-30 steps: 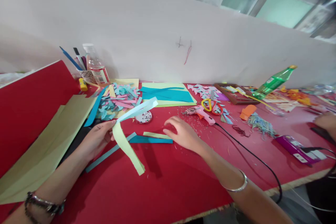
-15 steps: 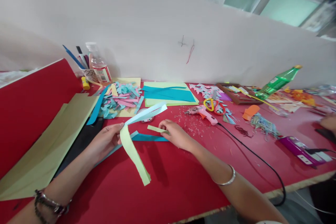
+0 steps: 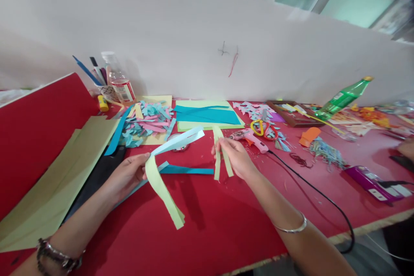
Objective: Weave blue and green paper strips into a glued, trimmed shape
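My left hand [image 3: 131,174] pinches a bundle of paper strips. From its fingers a light-blue strip [image 3: 177,140] points up to the right, and a pale-green strip [image 3: 164,194] curls down towards me. Held up in the fingers of my right hand [image 3: 234,155] is a folded pale-green paper strip [image 3: 217,168], its two ends hanging down. Below and between the hands, a darker blue strip [image 3: 189,170] lies on the red table [image 3: 155,248]. Just behind my right hand rests a pink glue gun [image 3: 255,141].
Scissors [image 3: 264,130] lie by the glue gun. Cut paper scraps [image 3: 147,120] and blue and green sheets [image 3: 207,115] are at the back. A green bottle [image 3: 344,99] leans at right; a purple power strip [image 3: 371,184] sits nearer. Another person's hand [image 3: 406,148] shows at the right edge.
My right hand has risen and moved right, lifting a pale-green strip that now hangs folded from its fingers. The left hand keeps its hold almost unmoved.
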Demonstrator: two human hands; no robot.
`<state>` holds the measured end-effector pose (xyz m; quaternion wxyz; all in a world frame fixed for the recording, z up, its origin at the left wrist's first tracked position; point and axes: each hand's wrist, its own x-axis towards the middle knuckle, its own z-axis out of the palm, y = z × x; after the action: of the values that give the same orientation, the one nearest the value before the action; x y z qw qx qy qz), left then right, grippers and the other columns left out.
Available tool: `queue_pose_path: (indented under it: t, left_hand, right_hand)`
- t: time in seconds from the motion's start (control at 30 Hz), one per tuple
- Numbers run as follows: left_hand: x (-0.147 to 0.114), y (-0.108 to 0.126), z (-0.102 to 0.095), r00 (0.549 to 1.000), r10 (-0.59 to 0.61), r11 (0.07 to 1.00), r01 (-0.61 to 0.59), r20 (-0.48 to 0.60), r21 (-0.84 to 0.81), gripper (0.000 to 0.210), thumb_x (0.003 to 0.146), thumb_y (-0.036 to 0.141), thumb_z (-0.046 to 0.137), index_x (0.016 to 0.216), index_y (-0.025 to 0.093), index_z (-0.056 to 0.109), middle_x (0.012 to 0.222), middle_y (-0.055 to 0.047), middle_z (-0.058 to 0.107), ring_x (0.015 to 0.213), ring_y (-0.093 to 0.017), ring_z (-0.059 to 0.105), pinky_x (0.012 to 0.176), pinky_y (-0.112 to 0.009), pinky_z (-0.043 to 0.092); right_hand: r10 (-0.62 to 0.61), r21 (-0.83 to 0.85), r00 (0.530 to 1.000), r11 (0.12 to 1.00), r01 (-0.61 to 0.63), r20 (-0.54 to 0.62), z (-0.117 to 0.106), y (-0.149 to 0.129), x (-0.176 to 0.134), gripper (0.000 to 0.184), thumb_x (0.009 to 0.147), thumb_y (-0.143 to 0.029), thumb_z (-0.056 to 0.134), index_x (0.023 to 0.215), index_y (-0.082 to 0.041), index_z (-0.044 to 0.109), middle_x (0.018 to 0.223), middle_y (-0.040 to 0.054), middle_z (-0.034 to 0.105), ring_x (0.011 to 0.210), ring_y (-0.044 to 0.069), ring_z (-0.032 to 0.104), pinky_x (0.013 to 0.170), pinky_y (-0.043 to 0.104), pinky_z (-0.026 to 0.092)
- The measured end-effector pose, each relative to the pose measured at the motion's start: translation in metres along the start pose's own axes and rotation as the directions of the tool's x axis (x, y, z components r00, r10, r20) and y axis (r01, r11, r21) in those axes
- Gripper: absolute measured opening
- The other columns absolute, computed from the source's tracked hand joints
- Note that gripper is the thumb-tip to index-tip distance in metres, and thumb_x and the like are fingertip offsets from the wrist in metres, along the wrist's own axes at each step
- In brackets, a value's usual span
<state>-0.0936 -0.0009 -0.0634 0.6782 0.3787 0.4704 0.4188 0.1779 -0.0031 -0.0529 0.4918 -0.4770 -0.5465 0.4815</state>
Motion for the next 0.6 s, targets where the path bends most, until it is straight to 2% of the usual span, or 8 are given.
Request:
queue_pose_path:
  t: [0.1,0.2,0.27,0.37,0.43,0.6]
  left_hand:
    - [-0.001,0.001,0.001,1.000,0.027,0.999,-0.027,0.010,0.039,0.034,0.057,0.042,0.073,0.046,0.015,0.055,0.038,0.003,0.045,0.038,-0.007,0.037,0.039,-0.020,0.035]
    - [-0.002,0.000,0.002,0.998,0.062,0.994,-0.064,0.023,0.093,0.033,0.057,0.044,0.073,0.048,0.015,0.060,0.041,0.002,0.050,0.039,-0.008,0.040,0.040,-0.020,0.036]
    - [-0.003,-0.001,0.003,0.997,0.072,0.991,-0.076,0.036,0.112,0.032,0.057,0.044,0.073,0.051,0.015,0.062,0.044,0.001,0.053,0.040,-0.007,0.042,0.040,-0.019,0.037]
    - [-0.002,-0.003,0.002,0.997,0.059,0.992,-0.064,0.047,0.106,0.033,0.058,0.045,0.072,0.050,0.014,0.061,0.043,0.001,0.052,0.040,-0.007,0.042,0.041,-0.018,0.037]
    - [-0.002,-0.004,0.001,0.998,0.040,0.996,-0.043,0.039,0.083,0.033,0.058,0.044,0.072,0.051,0.014,0.060,0.043,0.002,0.052,0.041,-0.007,0.043,0.042,-0.018,0.037]
    - [-0.002,-0.002,0.001,0.999,0.029,0.999,-0.028,0.029,-0.016,0.033,0.057,0.042,0.073,0.053,0.013,0.058,0.039,0.005,0.049,0.039,-0.005,0.039,0.040,-0.015,0.034]
  right_hand:
    - [0.007,0.255,0.998,0.967,-0.023,0.066,0.001,-0.004,-0.006,0.035,0.079,-0.047,0.049,0.060,-0.018,0.046,0.066,0.0000,0.057,0.053,0.009,0.051,0.052,0.023,0.041]
    - [-0.088,0.314,0.984,0.949,0.037,0.152,0.003,-0.009,-0.012,0.036,0.081,-0.046,0.049,0.059,-0.018,0.046,0.062,-0.0011,0.054,0.048,0.007,0.047,0.048,0.022,0.039]
    - [-0.138,0.291,0.953,0.955,0.055,0.271,0.006,-0.011,-0.016,0.037,0.082,-0.046,0.047,0.058,-0.018,0.049,0.065,0.0000,0.055,0.049,0.007,0.047,0.049,0.023,0.039]
    - [-0.104,0.176,0.894,0.984,0.028,0.436,0.011,-0.012,-0.019,0.038,0.084,-0.043,0.045,0.059,-0.016,0.054,0.070,0.0021,0.056,0.054,0.007,0.049,0.053,0.023,0.040]
    - [-0.055,0.109,0.886,0.994,0.005,0.460,0.014,-0.011,-0.019,0.038,0.085,-0.041,0.044,0.059,-0.016,0.054,0.067,0.0015,0.056,0.053,0.007,0.049,0.054,0.023,0.040]
    - [0.041,0.037,0.918,0.997,-0.060,0.394,0.015,-0.003,-0.014,0.037,0.083,-0.042,0.045,0.059,-0.015,0.052,0.062,-0.0008,0.053,0.047,0.005,0.046,0.048,0.020,0.036]
